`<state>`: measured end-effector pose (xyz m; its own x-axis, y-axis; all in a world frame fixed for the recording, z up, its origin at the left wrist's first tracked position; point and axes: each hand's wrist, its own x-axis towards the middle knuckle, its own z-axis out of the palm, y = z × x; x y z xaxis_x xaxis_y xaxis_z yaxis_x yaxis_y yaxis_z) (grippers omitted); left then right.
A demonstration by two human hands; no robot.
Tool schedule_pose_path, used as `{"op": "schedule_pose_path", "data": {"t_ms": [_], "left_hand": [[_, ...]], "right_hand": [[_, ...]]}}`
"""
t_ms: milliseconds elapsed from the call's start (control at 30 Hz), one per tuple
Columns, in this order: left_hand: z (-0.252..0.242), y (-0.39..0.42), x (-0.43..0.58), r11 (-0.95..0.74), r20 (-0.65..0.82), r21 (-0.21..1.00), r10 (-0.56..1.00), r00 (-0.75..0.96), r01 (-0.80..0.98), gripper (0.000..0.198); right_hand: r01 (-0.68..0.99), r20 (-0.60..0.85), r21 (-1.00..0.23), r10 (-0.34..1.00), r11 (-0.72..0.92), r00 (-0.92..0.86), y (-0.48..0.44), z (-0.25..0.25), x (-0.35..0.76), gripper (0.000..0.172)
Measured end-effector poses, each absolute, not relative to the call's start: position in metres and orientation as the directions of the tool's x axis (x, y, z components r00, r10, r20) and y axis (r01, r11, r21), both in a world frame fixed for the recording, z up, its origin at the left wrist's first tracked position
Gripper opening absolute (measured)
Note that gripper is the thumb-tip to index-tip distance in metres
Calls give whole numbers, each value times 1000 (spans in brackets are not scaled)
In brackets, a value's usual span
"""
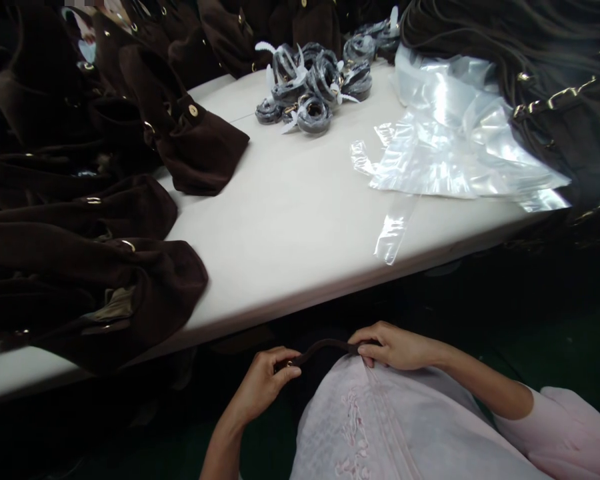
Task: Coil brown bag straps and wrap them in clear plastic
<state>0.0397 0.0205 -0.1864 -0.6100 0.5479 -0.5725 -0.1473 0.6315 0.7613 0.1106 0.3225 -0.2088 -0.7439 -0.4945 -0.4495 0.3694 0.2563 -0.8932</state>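
A thin dark brown strap [325,344] is stretched in a slight arch between my two hands, in front of my body and below the table edge. My left hand [267,377] pinches one end, where a small gold metal fitting shows by the fingertips. Farther right, my right hand [387,347] grips the strap between thumb and fingers, close to my shirt. The part of the strap beyond my right hand is mostly hidden.
Dark brown bags [200,143] with gold fittings crowd the left of the white table [280,227]. Coiled straps in clear wrap [315,80] lie at the back. Clear plastic sleeves [445,140] are piled at right, beside a heap of dark straps with gold buckles [555,100].
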Motion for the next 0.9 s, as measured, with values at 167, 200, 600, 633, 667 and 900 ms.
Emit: {"op": "schedule_pose_path", "data": {"t_ms": [167, 200, 600, 633, 667, 900], "left_hand": [[-191, 14, 41, 587, -493, 804, 569, -658, -95, 23], [-192, 13, 42, 574, -481, 814, 574, -662, -94, 23], [-201, 26, 44, 467, -347, 864, 281, -895, -189, 34], [-201, 27, 41, 414, -309, 880, 127, -943, -232, 37], [-201, 28, 39, 356, -267, 898, -29, -963, -259, 39], [-192, 70, 71, 82, -446, 892, 16, -895, -444, 43]], "right_hand": [[294, -370, -929, -508, 226, -778, 322, -211, 110, 34], [293, -363, -932, -509, 215, -780, 322, -212, 109, 35], [343, -383, -918, -228, 199, -895, 291, -211, 105, 28], [373, -394, -918, -216, 135, -893, 288, -210, 103, 28], [392, -396, -918, -216, 63, -893, 286, -208, 101, 28], [337, -277, -926, -299, -171, -913, 263, -188, 85, 30]]}}
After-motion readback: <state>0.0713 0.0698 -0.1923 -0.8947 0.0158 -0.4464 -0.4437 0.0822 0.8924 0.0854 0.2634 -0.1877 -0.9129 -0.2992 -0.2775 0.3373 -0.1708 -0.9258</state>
